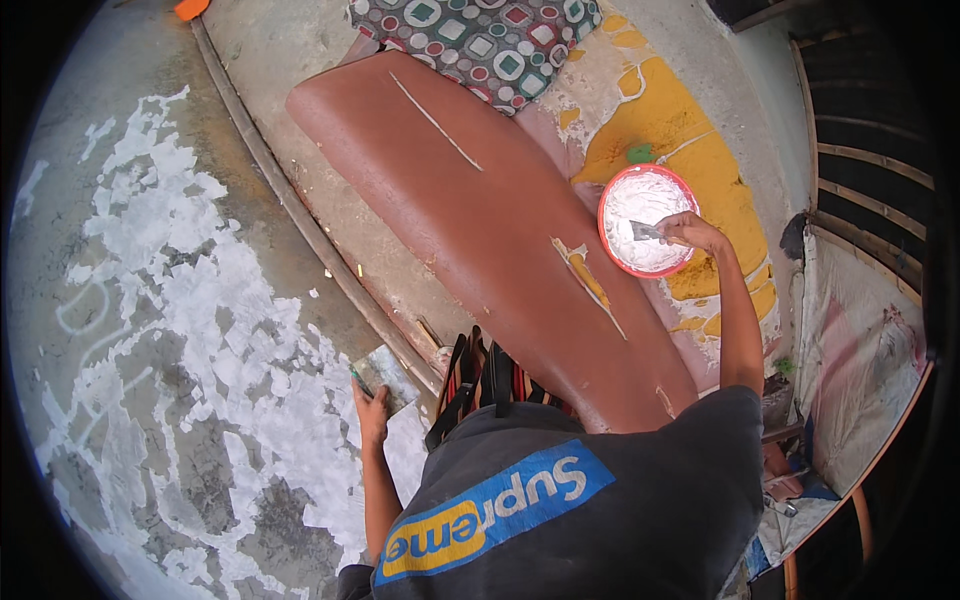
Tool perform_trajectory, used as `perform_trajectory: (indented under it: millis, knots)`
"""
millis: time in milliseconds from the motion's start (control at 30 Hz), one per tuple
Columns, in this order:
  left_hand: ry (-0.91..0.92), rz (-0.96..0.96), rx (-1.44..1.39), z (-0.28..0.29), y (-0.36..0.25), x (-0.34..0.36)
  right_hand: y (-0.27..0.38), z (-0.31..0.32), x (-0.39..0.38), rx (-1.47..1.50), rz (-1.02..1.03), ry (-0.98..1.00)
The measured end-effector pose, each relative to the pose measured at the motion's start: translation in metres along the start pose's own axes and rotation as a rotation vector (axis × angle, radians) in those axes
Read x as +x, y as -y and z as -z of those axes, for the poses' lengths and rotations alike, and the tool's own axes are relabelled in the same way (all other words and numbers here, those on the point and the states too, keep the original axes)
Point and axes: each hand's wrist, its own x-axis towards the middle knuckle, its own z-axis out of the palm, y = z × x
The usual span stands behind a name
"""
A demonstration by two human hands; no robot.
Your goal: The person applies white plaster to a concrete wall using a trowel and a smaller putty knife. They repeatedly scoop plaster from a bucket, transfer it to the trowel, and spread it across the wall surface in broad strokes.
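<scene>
My right hand (695, 232) is closed round a putty knife (645, 231), its blade over the white paste (638, 197) in a round red-rimmed tub (603, 235). Whether the blade touches the paste is hard to tell. Lower left, my left hand (372, 408) grips the edge of a thin, pale square plate (393, 374), partly hidden by the fingers. Between the hands lies a long reddish-brown panel with a smooth curved surface (450, 190). Thin pale lines run along it, and a yellowish damaged patch (583, 275) shows near the tub.
A patterned cloth (490, 45) covers the panel's far end. Along the left runs a long pole (265, 155), beyond which white flakes or stains (190, 240) spread over the grey floor. Yellow patches (700, 125) mark the ground around the tub. Slatted framework (870, 160) stands at right.
</scene>
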Motion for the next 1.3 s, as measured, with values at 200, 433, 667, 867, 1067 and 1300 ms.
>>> perform_trajectory:
  millis: [200, 433, 667, 867, 1067, 1300]
  knots:
    - [0.18, -0.202, -0.274, -0.055, -0.093, 0.019, 0.17, -0.113, -0.045, 0.236, 0.449, 0.083]
    - [0.381, -0.16, -0.803, -0.007, -0.171, -0.004, 0.314, -0.294, -0.066, 0.304, 0.791, 0.095]
    - [0.432, -0.375, -1.018, 0.105, -0.195, 0.002, 0.42, -0.427, -0.049, -0.205, 1.35, -0.193]
    - [0.377, -0.475, -1.131, 0.193, -0.212, 0.057, 0.505, -0.489, -0.018, -0.693, 1.672, -0.368]
    - [0.423, -0.502, -1.18, 0.273, -0.239, 0.125, 0.599, -0.529, -0.001, -0.989, 1.717, -0.341]
    - [0.416, -0.43, -1.264, 0.317, -0.29, 0.199, 0.698, -0.551, 0.045, -1.124, 1.67, -0.297]
